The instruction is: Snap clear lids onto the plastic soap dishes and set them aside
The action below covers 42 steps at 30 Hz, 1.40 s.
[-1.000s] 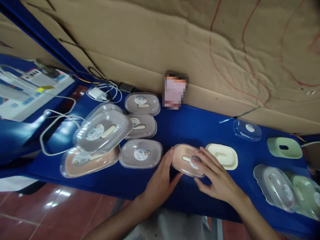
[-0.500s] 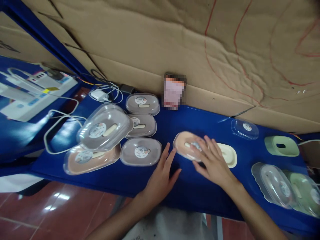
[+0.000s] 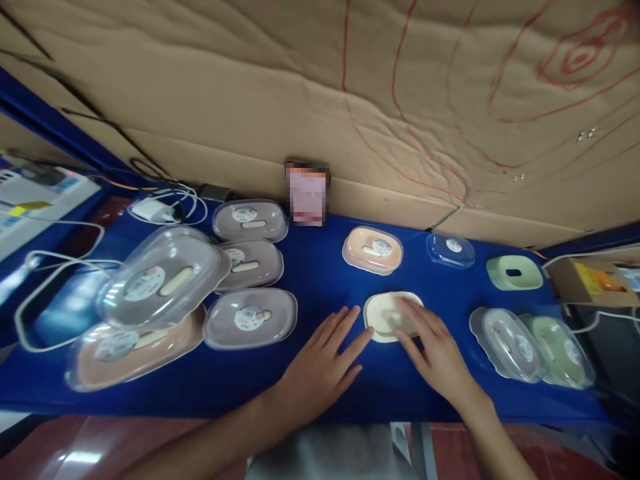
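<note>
A cream-coloured oval plastic piece [image 3: 383,317] lies on the blue table in front of me. My right hand [image 3: 437,357] reaches over its right end with fingers stretched and thumb apart; the fingertips look blurred, and I cannot tell if they press on it. At its left edge, my left hand [image 3: 323,360] lies spread, with a fingertip close to or touching the rim. Neither hand grips anything. Behind the cream piece sits a peach oval box [image 3: 357,250] under a clear cover with a round label.
Grey lidded boxes [image 3: 250,307] and a peach one [image 3: 160,357] crowd the left. On the right are a clear cover [image 3: 443,250], a green slotted box [image 3: 530,270], and covered grey and green boxes [image 3: 547,333]. A cardboard wall [image 3: 225,100] rises behind; cables [image 3: 187,193] lie back left.
The peach box has moved back, away from me, and is free of my right hand. The cream piece now lies nearer, between my hands. The view has swung right.
</note>
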### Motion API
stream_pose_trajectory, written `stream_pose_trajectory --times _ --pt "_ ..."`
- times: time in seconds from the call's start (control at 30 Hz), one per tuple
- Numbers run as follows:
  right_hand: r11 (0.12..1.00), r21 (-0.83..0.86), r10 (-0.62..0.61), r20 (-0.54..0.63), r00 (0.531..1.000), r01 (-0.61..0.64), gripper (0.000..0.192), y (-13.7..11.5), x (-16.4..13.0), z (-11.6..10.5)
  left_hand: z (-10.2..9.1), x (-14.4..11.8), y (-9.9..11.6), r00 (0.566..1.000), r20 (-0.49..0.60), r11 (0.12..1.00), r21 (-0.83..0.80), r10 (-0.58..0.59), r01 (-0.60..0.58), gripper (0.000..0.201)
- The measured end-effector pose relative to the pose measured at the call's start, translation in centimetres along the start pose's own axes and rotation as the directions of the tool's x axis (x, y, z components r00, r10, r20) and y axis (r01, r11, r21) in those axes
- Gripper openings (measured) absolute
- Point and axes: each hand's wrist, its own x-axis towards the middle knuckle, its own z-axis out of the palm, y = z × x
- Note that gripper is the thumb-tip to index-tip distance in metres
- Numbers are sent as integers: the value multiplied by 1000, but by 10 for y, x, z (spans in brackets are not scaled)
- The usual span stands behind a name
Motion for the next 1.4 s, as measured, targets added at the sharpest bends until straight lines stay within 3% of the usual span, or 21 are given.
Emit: stream_pose_trajectory --times 0.07,0.13,0.2,0.3,0.4,0.5,0.6,0.7,0.8,1.0,1.1,1.2,1.3,1.4 --pt "1000 1 28 -79 997 -28 60 11 4 -8 0 11 -2 996 43 995 54 81 -83 60" --pt "987 -88 122 -138 983 -135 59 39 9 -20 1 21 -5 992 63 989 90 108 -113 56" --pt "919 -246 276 -158 948 -308 61 83 15 -36 1 28 -8 992 63 985 124 110 -117 52" --pt "778 -361 500 -138 855 -514 78 160 25 -59 0 35 -11 993 37 984 142 108 -112 39" --pt "733 -376 576 -99 811 -567 90 216 36 -73 0 37 -15 997 -9 993 90 71 -70 28" --pt "756 -363 590 18 807 -545 88 229 42 -73 1 35 -19 1000 -17 999 41 21 -21 23" --pt "812 -312 554 144 820 -494 84 205 37 -65 1 35 -24 999 -18 999 26 -31 31 23" --pt "893 -226 437 222 872 -390 75 166 25 -55 2 34 -26 998 -17 999 13 -53 53 24" --pt "926 -254 326 172 930 -278 69 133 18 -43 1 34 -26 999 -8 999 -8 -51 51 22" --pt "942 -327 102 48 994 -81 41 95 23 -25 0 35 -26 997 -19 996 -43 -74 73 27" --pt "964 -263 -36 -23 999 29 36 65 24 -28 1 34 -27 991 -20 983 -135 -130 126 31" --pt "982 -102 -160 -36 986 156 36 22 23 -28 2 33 -29 980 -2 948 -252 -199 192 58" --pt "966 -28 -258 -23 966 257 35 -17 26 -13 3 32 -29 981 24 924 -331 -194 191 84" --pt "956 -48 -292 -45 955 290 34 -36 31 8 3 32 -30 991 30 951 -278 -129 132 91"
